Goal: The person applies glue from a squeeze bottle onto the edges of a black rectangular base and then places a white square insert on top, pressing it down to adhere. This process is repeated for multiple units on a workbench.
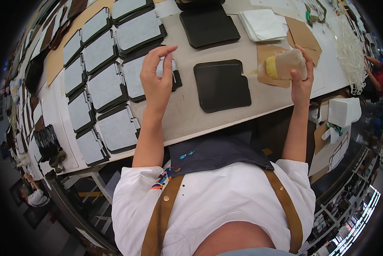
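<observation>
Clamping a tub (286, 65) in the right hand (303, 84), curling the left hand (156, 83) — pinched or apart, hard to tell — with pale-topped pieces (103, 88) laid out, one dark piece (221, 87) bare.

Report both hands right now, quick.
Left hand: open, fingers loosely curled, nothing visibly held.
Right hand: closed around a pale container with a yellow band.

One wide fisheye view from the wearer's head, downward and close over worktable (179, 116) and torso (228, 187).
</observation>
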`<state>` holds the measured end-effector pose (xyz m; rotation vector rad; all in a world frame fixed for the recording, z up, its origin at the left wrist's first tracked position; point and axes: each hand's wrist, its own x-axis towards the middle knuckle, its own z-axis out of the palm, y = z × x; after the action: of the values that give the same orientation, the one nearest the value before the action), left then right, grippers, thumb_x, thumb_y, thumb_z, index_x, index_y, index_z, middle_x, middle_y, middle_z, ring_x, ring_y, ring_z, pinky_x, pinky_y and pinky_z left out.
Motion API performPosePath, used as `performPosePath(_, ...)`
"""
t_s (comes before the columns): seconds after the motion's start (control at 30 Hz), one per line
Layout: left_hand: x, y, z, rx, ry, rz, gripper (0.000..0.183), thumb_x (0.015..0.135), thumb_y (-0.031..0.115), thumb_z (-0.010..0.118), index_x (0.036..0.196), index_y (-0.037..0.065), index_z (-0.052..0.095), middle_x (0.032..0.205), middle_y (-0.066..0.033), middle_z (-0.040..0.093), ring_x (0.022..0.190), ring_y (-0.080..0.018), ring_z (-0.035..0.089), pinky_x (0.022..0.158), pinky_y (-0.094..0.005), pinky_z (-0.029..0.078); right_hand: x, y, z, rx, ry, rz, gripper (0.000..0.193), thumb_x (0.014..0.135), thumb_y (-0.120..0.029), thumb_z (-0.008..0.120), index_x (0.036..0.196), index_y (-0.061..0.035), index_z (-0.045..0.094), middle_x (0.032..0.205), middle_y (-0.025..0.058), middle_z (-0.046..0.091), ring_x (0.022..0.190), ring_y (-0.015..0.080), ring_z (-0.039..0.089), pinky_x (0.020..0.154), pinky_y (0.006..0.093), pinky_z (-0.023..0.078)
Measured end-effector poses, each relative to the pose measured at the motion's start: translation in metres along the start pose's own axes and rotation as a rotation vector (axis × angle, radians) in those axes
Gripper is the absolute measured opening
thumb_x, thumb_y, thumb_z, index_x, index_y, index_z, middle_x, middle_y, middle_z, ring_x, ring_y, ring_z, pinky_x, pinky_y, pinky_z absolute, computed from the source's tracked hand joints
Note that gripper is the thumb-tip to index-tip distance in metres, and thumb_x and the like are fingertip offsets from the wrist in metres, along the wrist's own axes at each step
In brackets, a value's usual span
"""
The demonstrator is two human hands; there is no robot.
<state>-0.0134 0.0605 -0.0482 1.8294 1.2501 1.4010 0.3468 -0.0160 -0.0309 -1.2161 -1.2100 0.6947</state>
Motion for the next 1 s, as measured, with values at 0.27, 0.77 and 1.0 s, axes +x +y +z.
performPosePath(0.27,0.0,0.002,0.001,-0.011,0.006,-0.019,0.015,0.095,0.002,0.061,0.105,0.003,0.072,0.105,-0.0089,0.071,0.1,-0.0223,0.066,0.091,-0.032,0.048,-0.01,-0.007,-0.001,-0.029,-0.033,-0.002,0.071,0.082,-0.035,0.084,0.141,-0.0088,0.054,0.129,0.0093,0.064,0.118,0.0185,0.059,0.104,0.0349,0.046)
performPosePath(0.77,0.0,0.002,0.001,0.017,-0.003,-0.014,0.015,0.096,0.002,0.061,0.106,0.003,0.072,0.106,-0.0084,0.071,0.101,-0.0212,0.065,0.092,-0.0313,0.048,-0.022,-0.011,-0.014,-0.039,-0.019,0.003,0.076,0.08,-0.04,0.085,0.141,-0.0078,0.052,0.119,0.0118,0.069,0.114,0.0196,0.063,0.103,0.0359,0.048)
performPosePath(1.0,0.0,0.005,0.001,0.015,-0.01,-0.029,0.015,0.096,0.002,0.061,0.106,0.003,0.072,0.106,-0.008,0.07,0.101,-0.0201,0.065,0.092,-0.0304,0.048,-0.031,-0.013,-0.018,0.006,-0.055,0.036,0.076,0.08,-0.04,0.084,0.141,-0.0071,0.052,0.118,0.0123,0.069,0.113,0.02,0.063,0.103,0.0361,0.048)
